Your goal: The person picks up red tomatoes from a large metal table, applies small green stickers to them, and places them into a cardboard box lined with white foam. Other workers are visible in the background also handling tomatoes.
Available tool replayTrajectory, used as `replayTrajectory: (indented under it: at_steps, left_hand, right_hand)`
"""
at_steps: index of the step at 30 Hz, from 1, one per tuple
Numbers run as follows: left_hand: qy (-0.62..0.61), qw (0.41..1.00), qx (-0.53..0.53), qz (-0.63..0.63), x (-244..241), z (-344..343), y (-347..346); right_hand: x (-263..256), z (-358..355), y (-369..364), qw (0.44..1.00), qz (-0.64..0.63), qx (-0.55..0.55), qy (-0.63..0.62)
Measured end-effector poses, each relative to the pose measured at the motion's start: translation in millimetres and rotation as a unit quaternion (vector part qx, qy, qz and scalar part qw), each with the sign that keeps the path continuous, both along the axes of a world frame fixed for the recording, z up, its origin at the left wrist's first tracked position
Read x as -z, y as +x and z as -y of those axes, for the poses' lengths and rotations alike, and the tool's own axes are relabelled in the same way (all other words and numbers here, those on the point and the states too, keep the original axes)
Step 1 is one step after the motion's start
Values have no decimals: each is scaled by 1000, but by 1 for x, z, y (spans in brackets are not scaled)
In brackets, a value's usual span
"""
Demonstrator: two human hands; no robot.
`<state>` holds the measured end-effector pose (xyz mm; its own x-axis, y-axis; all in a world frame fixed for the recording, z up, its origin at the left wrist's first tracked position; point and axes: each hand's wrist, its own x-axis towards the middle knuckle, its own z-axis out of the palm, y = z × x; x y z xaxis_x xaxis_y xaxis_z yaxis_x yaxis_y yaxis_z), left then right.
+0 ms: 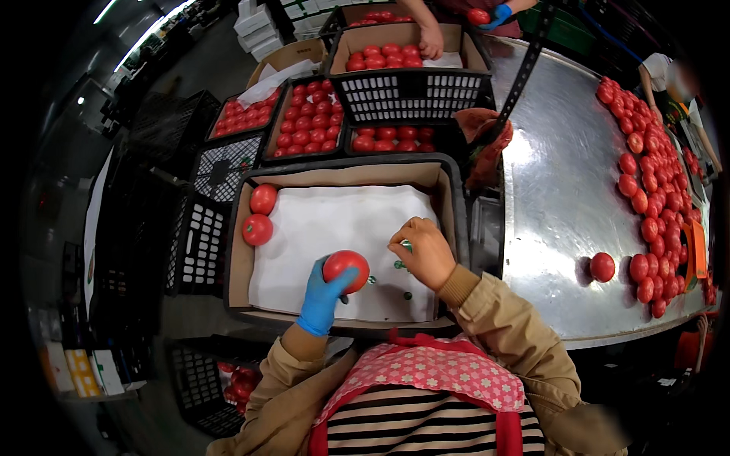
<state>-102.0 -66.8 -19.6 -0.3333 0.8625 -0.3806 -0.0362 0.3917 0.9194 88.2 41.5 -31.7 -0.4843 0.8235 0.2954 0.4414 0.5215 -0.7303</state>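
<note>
My left hand (328, 293), in a blue glove, holds a red tomato (346, 268) above the near part of a black plastic crate (459, 228) lined with cardboard. A white paper sheet (336, 216) covers the crate's bottom. Bare, my right hand (425, 251) is over the sheet's right side, thumb and forefinger pinched together at a small green-and-white sticker (406, 245). Several small green stickers lie around it, among them one sticker (408, 296) nearer to me. Two tomatoes sit at the crate's far left, an upper tomato (263, 199) and a lower tomato (257, 229).
A steel table (559, 199) on the right bears a lone tomato (602, 267) and a long heap of tomatoes (656, 199). Beyond my crate, a co-worker's hand (432, 43) reaches into a stacked crate (410, 94). Filled crates (305, 122) and an empty-looking black crate (199, 239) stand left.
</note>
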Motion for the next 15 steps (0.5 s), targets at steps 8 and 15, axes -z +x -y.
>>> replayTrajectory:
  at_steps: [8,15]
  left_hand:
    - [-106,805,-37,583,-13,0,-14]
    - [-105,840,-36,530,-3,7,-7]
  right_hand:
    - [47,-21,-19,960,258,23,111]
    - [-8,8,-34,913,-164,-208,-311]
